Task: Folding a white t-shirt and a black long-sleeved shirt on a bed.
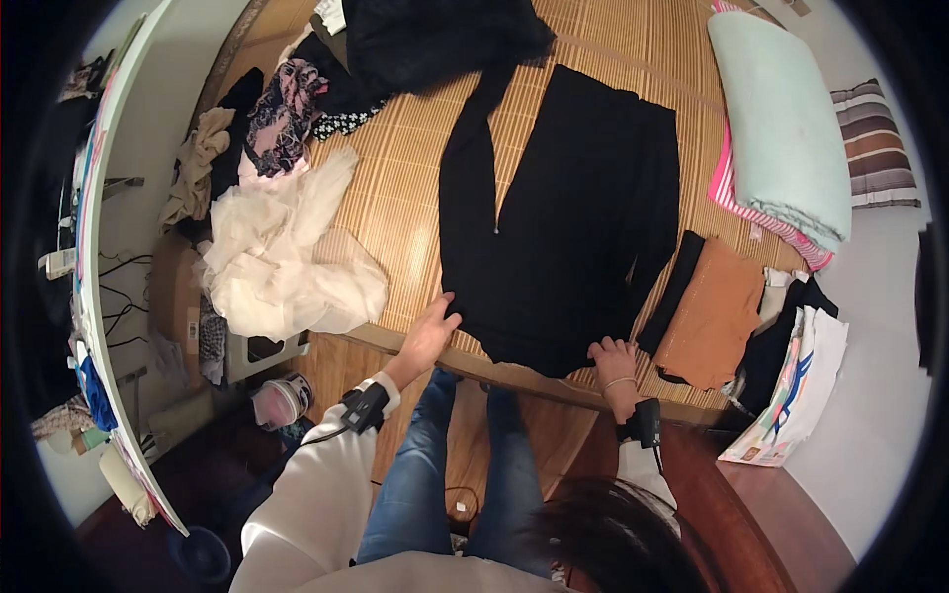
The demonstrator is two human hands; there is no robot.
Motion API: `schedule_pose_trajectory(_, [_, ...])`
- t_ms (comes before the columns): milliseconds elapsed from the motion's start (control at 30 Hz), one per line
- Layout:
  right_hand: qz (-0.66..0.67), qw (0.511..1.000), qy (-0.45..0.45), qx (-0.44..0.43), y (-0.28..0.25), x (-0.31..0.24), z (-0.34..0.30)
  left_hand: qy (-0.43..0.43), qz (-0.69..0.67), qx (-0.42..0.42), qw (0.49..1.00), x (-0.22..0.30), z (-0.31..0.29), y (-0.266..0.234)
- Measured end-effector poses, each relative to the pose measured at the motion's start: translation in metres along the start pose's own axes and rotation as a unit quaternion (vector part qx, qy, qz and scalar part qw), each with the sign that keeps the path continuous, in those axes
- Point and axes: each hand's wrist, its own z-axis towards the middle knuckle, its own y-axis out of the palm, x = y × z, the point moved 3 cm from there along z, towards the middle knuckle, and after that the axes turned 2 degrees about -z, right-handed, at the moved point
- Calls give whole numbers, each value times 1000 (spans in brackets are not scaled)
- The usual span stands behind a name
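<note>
A black long-sleeved garment [568,208] lies spread on the bamboo mat, with one sleeve [468,158] stretching toward the far side. A small light metal bit, perhaps a zip pull, shows at its left part. My left hand [427,336] grips the garment's near left edge between thumb and fingers. At the near right edge, my right hand [615,368] has its fingers curled over the cloth. Both hands rest close to the front edge of the mat-covered surface.
Left of the garment lies a crumpled cream sheer cloth [287,257], with patterned clothes [282,124] beyond it. Another black garment [445,44] is at the far side. On the right are folded brown cloth [714,311], a pale green quilt [781,128] and a white printed bag [796,385].
</note>
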Motion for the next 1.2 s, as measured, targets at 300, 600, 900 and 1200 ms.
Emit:
schedule_pose_trajectory(300, [31,974,-43,-221,-36,-20,3,190,247,10,950,-24,-24,2])
schedule_pose_trajectory(600, [73,950,248,177,-84,62,71,140,180,105,968,2,-16,6])
schedule_pose_trajectory(900, [2,902,384,198,-87,142,102,-116,-32,192,974,-48,16,36])
schedule_pose_trajectory(1200, [620,761,151,114,-151,8,240,-188,-232,198,934,-91,-21,47])
